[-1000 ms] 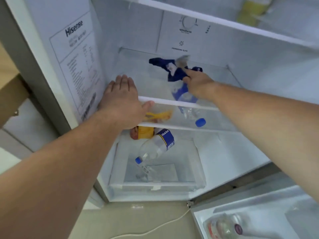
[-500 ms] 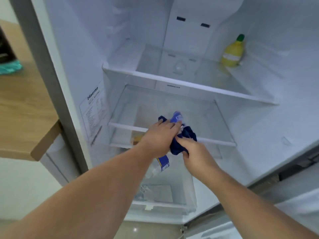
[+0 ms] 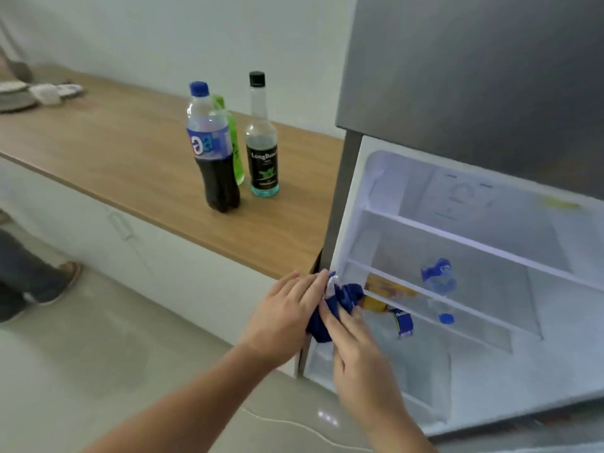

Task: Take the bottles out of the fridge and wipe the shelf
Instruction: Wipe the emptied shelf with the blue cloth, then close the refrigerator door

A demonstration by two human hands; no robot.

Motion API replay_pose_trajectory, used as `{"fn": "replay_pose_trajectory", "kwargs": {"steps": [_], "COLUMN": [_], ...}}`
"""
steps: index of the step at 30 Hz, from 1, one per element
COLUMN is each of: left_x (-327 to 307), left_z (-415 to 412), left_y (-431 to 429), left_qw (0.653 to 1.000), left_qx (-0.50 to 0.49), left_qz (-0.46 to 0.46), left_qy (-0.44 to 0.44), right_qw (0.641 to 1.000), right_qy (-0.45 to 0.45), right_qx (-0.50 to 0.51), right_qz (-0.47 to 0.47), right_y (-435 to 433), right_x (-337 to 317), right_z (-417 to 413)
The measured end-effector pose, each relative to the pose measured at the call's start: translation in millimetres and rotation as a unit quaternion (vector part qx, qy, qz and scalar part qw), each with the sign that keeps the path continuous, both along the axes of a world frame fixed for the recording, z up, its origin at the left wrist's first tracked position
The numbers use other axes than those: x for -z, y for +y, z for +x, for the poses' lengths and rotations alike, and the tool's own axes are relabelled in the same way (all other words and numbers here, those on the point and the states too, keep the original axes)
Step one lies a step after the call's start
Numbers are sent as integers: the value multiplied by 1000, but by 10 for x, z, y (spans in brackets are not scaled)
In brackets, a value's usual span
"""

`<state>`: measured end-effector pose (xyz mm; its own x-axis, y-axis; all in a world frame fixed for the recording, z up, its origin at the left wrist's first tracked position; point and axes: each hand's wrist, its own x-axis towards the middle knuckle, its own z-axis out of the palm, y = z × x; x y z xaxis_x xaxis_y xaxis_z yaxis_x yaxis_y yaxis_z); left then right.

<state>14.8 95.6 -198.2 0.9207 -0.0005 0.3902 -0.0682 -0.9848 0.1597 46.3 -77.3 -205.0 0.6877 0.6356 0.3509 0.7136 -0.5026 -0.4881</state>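
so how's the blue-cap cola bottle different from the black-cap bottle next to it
The cola bottle has a blue cap, a blue label and dark drink up to its label. The black-cap bottle is slimmer, has a black label, and is clear glass-like with only a little teal liquid at its base. Both stand upright, capped, on the wooden counter.

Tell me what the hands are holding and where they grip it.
Both the left hand and right hand clasp a bunched blue cloth around its middle.
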Motion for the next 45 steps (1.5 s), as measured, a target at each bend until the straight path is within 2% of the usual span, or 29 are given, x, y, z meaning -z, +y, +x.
{"fn": "replay_pose_trajectory", "kwargs": {"steps": [4, 8, 11, 13, 15, 20, 24, 27, 30, 32, 33, 35, 38, 40, 43, 45], "left_x": [-323, -319, -200, -96, -39, -25, -41, -18, -330, -752, -922, -1355, -1794, -2093, -2342, -2296], "left_z": [100, 539, 812, 873, 891, 800, 609, 728, 642, 380, 278, 136, 129, 172, 229, 198], "left_y": [860, 1537, 1913, 2035, 2076, 2032, 1817, 1321, 248, -571, -919, -1647, -2684, -3363, -4233, -4585], "left_qw": [997, 993, 980, 957, 944, 948, 980, 989, 967, 946, 934, 914, 891, 880, 873, 872], "left_qx": [-73, -90, -66, -54, -44, -73, -56, 73, 205, 296, 336, 387, 442, 468, 487, 487], "left_qz": [6, 5, 23, -17, -37, -11, -20, -47, -74, -89, -97, -111, -104, -83, -20, 4], "left_qy": [20, 75, 185, 285, 326, 308, 192, 123, 133, 93, 70, 58, 3, 0, 17, 40], "right_qw": [997, 992, 983, 974, 970, 970, 984, 991, 980, 949, 920, 849, 746, 678, 575, 555], "right_qy": [15, -15, 26, 31, 24, 27, 47, -10, -57, -109, -135, -178, -197, -177, -90, -43], "right_qx": [-56, -82, -70, -67, -59, -42, 10, 68, 167, 289, 361, 489, 620, 691, 790, 804], "right_qz": [-43, -96, -170, -212, -235, -238, -169, -113, -94, -69, -72, -94, -144, -177, -191, -212], "right_y": [962, 1704, 1983, 2029, 2040, 1977, 1456, 703, -431, -1256, -1653, -2372, -3240, -3657, -4090, -4237], "right_x": [-316, -273, -71, 51, 65, -95, -351, -459, -640, -866, -1042, -1404, -1920, -2170, -2317, -2284], "right_z": [301, 906, 1309, 1361, 1329, 1126, 687, 273, -199, -641, -898, -1373, -1957, -2226, -2481, -2581]}}
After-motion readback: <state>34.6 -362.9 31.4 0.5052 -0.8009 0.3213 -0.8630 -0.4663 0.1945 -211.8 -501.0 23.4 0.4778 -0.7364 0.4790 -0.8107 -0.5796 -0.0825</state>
